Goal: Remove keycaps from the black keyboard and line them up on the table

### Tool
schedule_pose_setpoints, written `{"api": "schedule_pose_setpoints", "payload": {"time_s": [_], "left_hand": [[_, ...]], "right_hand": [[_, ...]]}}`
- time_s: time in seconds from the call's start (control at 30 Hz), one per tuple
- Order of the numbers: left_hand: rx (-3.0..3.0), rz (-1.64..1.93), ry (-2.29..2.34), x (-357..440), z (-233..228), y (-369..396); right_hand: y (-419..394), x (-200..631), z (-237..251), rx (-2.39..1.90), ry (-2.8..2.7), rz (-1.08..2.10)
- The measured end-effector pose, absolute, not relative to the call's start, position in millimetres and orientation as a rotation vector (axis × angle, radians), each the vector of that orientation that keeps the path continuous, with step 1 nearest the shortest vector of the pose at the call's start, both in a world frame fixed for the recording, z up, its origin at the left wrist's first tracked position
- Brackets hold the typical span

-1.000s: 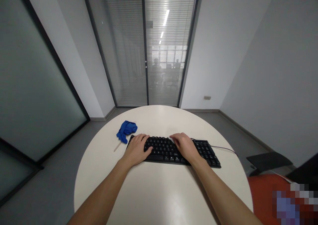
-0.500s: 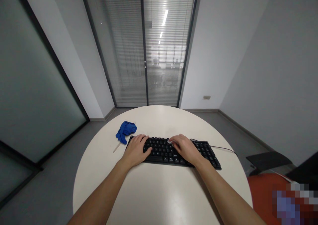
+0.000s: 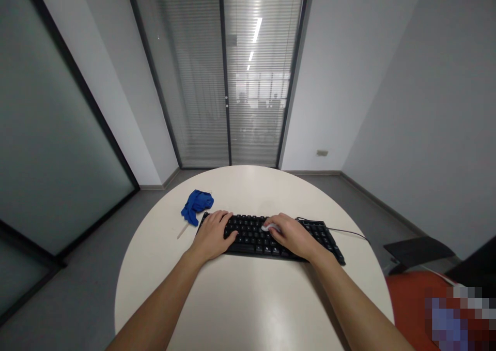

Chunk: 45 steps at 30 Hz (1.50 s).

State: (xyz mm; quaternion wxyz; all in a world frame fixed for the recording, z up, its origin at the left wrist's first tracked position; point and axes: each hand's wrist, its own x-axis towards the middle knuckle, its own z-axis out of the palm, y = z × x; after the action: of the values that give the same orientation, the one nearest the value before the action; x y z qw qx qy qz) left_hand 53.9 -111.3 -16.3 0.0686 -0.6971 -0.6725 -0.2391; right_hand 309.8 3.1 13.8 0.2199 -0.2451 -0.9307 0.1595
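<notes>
Two bare hands lay on the black keyboard, which sat near the middle of the round white table, a bit toward its far edge. Its long side ran left to right, across the person's front, so each hand had its own half. The left hand rested flat on the left end, fingers spread loose over the keys and gripping nothing. The right hand lay over the middle of the keys, a little right of centre, with the number keys bare beside it on the right end. At the tips of that hand's fingers was a small pale thing, touching the keys; I could not tell what it was, or if the fingers pinched it or only lay next to it. The keyboard was flat and thin, with many small dark keys and white marks too tiny to read. A thin dark cable ran off its right end toward the table's right edge. Just beside the keyboard's far left corner lay a crumpled blue cloth, with a little pale stick near it.
</notes>
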Motion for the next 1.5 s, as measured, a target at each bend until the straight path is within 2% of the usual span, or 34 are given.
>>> {"api": "schedule_pose_setpoints", "payload": {"time_s": [0.27, 0.67, 0.83, 1.3, 1.5], "left_hand": [[-2.098, -0.692, -2.023, 54, -16, -111], [-2.100, -0.717, -2.008, 53, -18, -110], [-2.094, -0.717, -2.008, 53, -17, -112], [-2.101, -0.730, -2.002, 52, -19, -110], [-2.096, -0.716, -2.009, 52, -19, -109]], "right_hand": [[11, 314, 14, -0.647, -2.604, 0.391], [3, 317, 24, -0.739, -2.628, 0.615], [1, 321, 25, -0.631, -2.643, 0.610], [-2, 311, 20, -0.681, -2.646, 0.558], [-4, 314, 23, -0.658, -2.672, 0.631]]}}
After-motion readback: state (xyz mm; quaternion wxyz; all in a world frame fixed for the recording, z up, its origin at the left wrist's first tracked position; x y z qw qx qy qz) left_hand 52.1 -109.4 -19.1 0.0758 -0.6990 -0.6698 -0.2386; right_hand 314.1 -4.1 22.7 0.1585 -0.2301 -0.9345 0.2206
